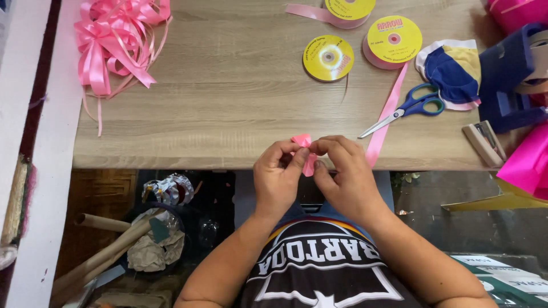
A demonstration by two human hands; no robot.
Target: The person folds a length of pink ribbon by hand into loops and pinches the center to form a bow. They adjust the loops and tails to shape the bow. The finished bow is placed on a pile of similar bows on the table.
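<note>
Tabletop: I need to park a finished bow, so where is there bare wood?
The widest bare patch lies mid-table, between the pink bow pile and the yellow ribbon spools. The right end is crowded: scissors, stapler, blue tape dispenser.

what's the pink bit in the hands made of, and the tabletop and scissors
Pink strip, pinched by left hand and right hand: likely satin-type ribbon, smooth with a slight sheen. Tabletop: looks like wood-grain laminate, matte. Scissors: shiny metal blades, blue handles, probably plastic.
</note>
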